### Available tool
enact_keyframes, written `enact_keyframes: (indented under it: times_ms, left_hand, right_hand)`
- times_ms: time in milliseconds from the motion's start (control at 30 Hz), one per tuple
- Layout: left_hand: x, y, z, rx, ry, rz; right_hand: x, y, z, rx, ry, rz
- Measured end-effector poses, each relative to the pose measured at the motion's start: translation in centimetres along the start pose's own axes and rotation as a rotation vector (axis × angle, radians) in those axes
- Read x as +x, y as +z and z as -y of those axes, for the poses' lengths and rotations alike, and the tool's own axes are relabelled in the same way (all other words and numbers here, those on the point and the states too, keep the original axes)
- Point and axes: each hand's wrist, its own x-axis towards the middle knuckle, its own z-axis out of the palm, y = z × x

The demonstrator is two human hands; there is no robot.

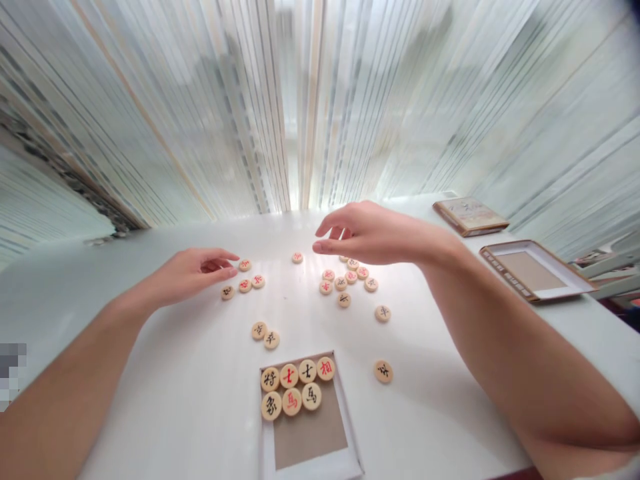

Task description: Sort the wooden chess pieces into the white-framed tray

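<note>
Item, left hand (pixel 193 272): we see it low over the counter (pixel 150 400), fingers (pixel 227 272) loosely narrowed and empty, tips just beside a small cluster of wooden discs (pixel 245 285).

Item, near tray (pixel 310 433), below and between both hands: seven discs in two rows at its far end, characters up; the rest bare.

Item, right hand (pixel 370 233): hovering above a denser group of pieces (pixel 345 281), fingers curled, holding nothing we can see.

Item, far right: open box (pixel 535 273), holding nothing visible; beside it a closed lid (pixel 470 215).

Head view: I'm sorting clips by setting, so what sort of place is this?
Probably an indoor room by a window: a white table against pale vertical blinds, with Chinese chess pieces scattered on it and shallow boxes.
</note>
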Motion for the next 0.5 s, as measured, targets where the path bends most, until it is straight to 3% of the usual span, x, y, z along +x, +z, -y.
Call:
enact_keyframes:
  times_ms: [133,233,500]
  left_hand:
    - [-0.3,-0.2,-0.6,0.029,0.007,0.007]
    - [-0.6,-0.2,-0.9,0.033,-0.027,0.023]
    - [-0.6,-0.2,-1.5,0.036,-0.056,0.019]
  right_hand:
    - [0.3,-0.7,-1.1,-0.067,0.133,-0.140]
    - [0.8,-0.5,-2.3,-0.110,0.200,-0.151]
    - [1.9,0.8,-3.7,-0.247,0.280,0.069]
